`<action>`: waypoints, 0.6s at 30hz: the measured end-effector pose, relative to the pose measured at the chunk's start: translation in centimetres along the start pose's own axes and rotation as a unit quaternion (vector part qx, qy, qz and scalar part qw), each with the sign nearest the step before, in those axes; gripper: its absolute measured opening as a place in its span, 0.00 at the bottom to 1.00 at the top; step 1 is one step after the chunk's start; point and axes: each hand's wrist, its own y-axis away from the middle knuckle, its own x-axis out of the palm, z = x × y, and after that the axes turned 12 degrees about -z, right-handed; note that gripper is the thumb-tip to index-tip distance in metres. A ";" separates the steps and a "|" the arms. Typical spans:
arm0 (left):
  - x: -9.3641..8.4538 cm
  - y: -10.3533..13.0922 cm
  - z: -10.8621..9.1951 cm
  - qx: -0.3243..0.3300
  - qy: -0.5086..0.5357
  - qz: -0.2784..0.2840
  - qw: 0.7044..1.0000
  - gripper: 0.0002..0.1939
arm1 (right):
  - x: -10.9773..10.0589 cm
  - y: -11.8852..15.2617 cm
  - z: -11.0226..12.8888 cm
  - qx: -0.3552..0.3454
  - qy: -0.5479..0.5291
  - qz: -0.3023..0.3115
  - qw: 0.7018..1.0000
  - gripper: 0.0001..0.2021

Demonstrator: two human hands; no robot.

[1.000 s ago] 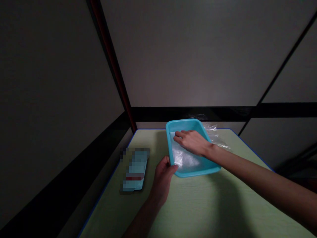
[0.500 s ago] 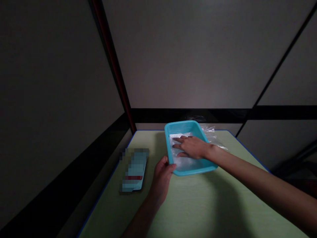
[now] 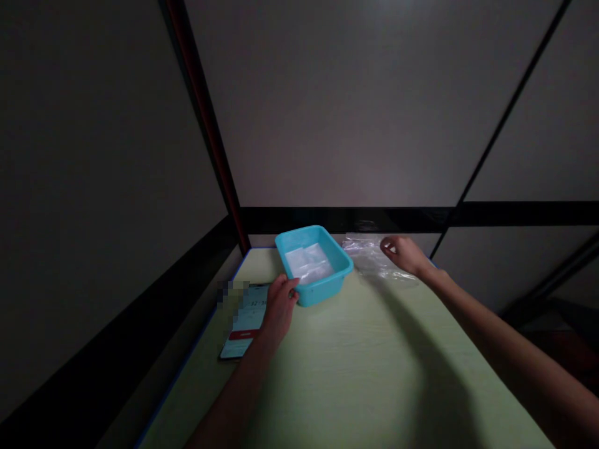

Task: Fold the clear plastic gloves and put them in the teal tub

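A turquoise plastic basin (image 3: 327,290) is at the far part of the table, its near side turned partly toward me. My left hand (image 3: 281,302) grips its near left corner, thumb over the rim. Flat, clear plastic bags (image 3: 309,265) lie on the basin's bottom. To the right, a pile of crinkled clear plastic bags (image 3: 369,255) lies near the table's far edge. Over the right part of this pile is my right hand (image 3: 406,254), its fingers loosely curled with a gap at the thumb; nothing shows between them.
A phone (image 3: 246,321) with a lit screen and a red bar lies at the left of the pale green table (image 3: 346,374), partly blurred and partly behind my left hand. A panelled wall (image 3: 346,125) with a dark band stands right behind the table.
My right hand has left the basin, where it lay on the plastic, and moved right to the bag pile. The basin has shifted left with my left hand, uncovering more of the pile.
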 end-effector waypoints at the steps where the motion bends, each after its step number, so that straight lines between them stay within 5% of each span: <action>1: 0.1 -0.3 -0.1 0.003 -0.002 -0.005 1.000 0.11 | 1.2 0.6 -0.8 0.010 0.003 0.009 1.000 0.15; 5: 0.4 -1.3 0.1 0.004 0.000 -0.019 1.000 0.12 | 5.7 3.5 -2.0 0.038 0.013 0.035 0.999 0.25; 9: 0.5 -2.1 1.0 0.003 0.007 -0.031 0.999 0.14 | 7.9 5.8 -1.3 0.049 0.007 0.040 0.998 0.24; 18: 0.5 -3.1 2.2 0.008 0.017 -0.027 0.999 0.17 | 5.6 6.1 0.0 0.066 -0.064 -0.017 0.996 0.15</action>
